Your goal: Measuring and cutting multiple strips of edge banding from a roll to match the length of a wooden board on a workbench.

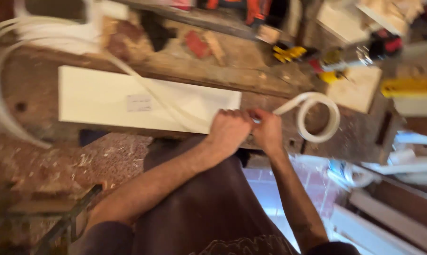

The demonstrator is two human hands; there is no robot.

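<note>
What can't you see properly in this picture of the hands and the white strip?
- Head view: where the left hand and right hand pinch the white edging strip, the fingers hide the grip.
- The white board carries a label too blurred to read.
- The yellow tools at the top are smeared by motion blur.
- The strip's far end runs off the left edge.
</note>
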